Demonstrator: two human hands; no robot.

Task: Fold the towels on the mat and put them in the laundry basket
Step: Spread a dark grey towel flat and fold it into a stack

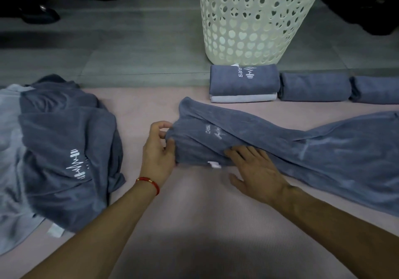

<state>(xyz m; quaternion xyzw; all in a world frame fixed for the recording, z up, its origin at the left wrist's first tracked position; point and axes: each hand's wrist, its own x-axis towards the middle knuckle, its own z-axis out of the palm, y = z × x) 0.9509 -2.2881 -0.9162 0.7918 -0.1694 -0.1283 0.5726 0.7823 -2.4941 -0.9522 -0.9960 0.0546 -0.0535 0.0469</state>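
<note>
the left hand [158, 146] pinches the end of a long blue towel [302, 146] lying across the middle of the mat [194, 224] toward its right edge, while the right hand [257, 170] presses flat on it with straight fingers. folded towels [313, 86] line the mat's far edge beside the laundry basket [254, 19], none visibly inside. an unfolded heap [60, 149] waits at the left edge, so i judge roughly half remains.
</note>
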